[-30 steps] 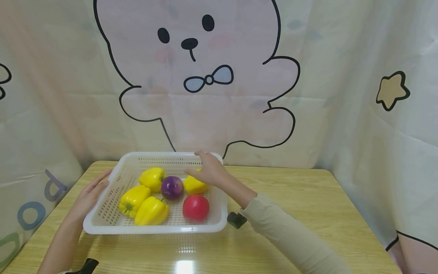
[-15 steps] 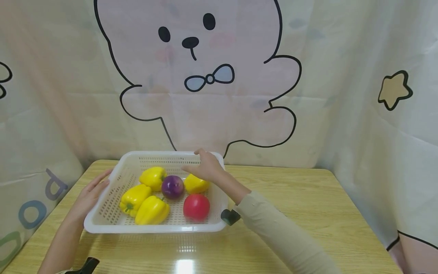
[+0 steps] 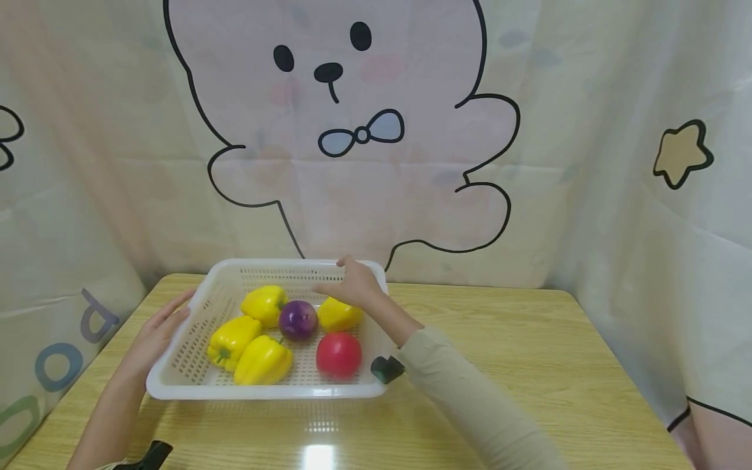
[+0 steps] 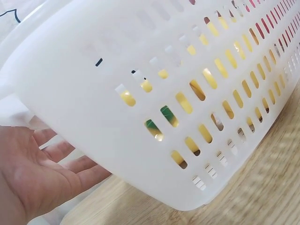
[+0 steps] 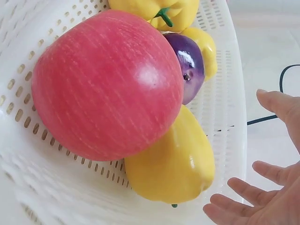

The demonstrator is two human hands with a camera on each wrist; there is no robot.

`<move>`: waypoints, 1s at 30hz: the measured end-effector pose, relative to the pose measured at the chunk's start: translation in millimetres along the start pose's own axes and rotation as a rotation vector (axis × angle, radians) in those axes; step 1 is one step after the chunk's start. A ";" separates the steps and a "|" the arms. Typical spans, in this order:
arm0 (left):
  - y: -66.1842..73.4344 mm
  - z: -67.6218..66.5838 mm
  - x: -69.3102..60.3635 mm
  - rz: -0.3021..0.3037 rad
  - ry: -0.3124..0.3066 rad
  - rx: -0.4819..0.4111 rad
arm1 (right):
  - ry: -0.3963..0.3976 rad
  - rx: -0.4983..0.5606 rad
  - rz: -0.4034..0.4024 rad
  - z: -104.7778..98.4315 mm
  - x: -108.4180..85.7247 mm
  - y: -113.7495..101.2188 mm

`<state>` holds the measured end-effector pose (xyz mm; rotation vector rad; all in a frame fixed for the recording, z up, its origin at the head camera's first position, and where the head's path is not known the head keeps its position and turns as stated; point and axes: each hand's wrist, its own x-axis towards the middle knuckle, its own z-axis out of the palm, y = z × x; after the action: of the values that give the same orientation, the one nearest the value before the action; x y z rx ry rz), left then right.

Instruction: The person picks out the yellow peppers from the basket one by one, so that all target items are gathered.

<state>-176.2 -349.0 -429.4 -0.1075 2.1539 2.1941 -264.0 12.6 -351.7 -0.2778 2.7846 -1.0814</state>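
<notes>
Six produce pieces (image 3: 298, 321) lie in the white basket (image 3: 267, 392), with more table (image 3: 505, 339) to its right than left. I see the left hand (image 3: 154, 339) at its left rim, fingers extended, contact unclear; the right hand (image 3: 355, 285), fingers spread wide, partly hides a yellow pepper (image 3: 339, 318).

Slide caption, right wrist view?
Red apple, yellow bell peppers and a round purple item in a white perforated basket, right hand beside it.
</notes>
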 end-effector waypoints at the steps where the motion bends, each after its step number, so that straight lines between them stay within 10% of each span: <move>1: -0.1 0.1 0.2 0.001 0.004 0.001 | 0.002 0.002 0.007 0.8 0.5 0.3; 23: -2.1 -0.3 1.8 0.029 0.003 -0.008 | -0.012 0.238 0.058 21.1 5.1 15.0; 30: -0.7 -0.5 2.0 0.026 0.013 0.022 | -0.043 0.156 0.038 21.4 3.7 16.0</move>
<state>-178.1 -349.4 -430.3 -0.0944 2.1983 2.1886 -265.3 9.4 -378.4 -0.2257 2.6386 -1.2593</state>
